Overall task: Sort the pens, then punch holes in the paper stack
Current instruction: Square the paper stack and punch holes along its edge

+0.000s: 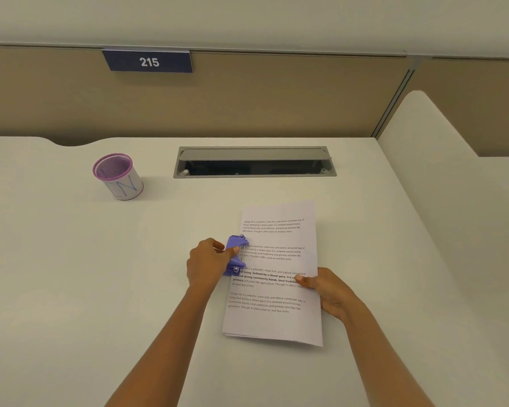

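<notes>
- Across the pale desk (71, 289), which fills the lower view below a tan partition (276, 98) bearing a blue plate marked 215 (149, 62), only a few things lie; a grey cable hatch (254, 162) is set into the surface near the back edge, its flap raised over a dark slot.
- Right of centre lies the paper stack (276, 324), several printed sheets with their long axis running away from the person, tilted a little; the lower edges are slightly fanned, so the stack looks not quite squared.
- Well apart at the back left stands a pen cup (117, 176), purple mesh with a white wrap; from this angle no pens show inside, and none lie on the desk in view; whether sorting is done cannot be told.
- At the stack's left long edge sits the purple hole punch (235, 256), its slot over the margin about midway up the page, its length running along that edge.
- The left hand (207, 264) is closed around the punch from the left, one of its fingers (231, 250) lying across the top; the right hand (328, 290) pinches the opposite edge, thumb on top; the punch lies directly under the left hand, so pressing down there seems the next move; sheets slipping is the risk.
</notes>
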Demonstrator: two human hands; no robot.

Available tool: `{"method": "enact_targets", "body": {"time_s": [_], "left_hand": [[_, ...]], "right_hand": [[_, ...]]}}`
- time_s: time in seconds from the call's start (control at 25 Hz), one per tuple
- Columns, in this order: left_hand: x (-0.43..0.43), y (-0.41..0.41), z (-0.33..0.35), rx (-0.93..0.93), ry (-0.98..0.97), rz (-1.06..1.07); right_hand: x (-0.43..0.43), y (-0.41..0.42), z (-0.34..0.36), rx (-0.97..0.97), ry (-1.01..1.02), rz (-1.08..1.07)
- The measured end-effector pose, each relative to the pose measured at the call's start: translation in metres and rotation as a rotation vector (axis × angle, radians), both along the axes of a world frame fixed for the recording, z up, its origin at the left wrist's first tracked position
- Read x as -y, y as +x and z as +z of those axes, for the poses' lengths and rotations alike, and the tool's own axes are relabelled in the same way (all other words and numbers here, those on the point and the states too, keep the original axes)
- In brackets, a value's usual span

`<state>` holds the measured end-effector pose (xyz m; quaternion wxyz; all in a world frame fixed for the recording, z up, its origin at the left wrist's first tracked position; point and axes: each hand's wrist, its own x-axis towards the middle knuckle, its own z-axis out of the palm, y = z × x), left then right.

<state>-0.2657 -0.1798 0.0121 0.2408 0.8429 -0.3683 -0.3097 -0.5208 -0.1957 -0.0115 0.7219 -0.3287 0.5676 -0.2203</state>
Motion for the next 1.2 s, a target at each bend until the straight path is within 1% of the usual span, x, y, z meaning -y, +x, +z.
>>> {"method": "enact_targets", "body": {"time_s": [0.12,0.24,0.32,0.56,1.0,1.2], "left_hand": [[0.004,0.0,-0.003,0.064,-0.043,-0.007],[0.018,-0.006,-0.005,0.233,-0.144,-0.028],[0.034,-0.011,-0.007,0.31,-0.168,-0.047],[0.049,-0.015,-0.034,0.382,-0.089,-0.092],[0.053,-0.013,-0.053,0.546,-0.065,-0.152],[0.052,-0.009,-0.065,0.543,-0.043,-0.118]], "right_hand": [[0.0,-0.001,-0.002,-0.005,0.006,0.005],[0.0,-0.001,0.0,-0.007,0.007,0.003],[0.0,-0.001,-0.002,-0.011,0.009,0.005],[0.0,0.0,-0.006,-0.034,-0.016,0.022],[0.001,-0.001,-0.004,-0.027,-0.013,0.055],[0.002,-0.004,-0.006,-0.032,-0.005,0.089]]}}
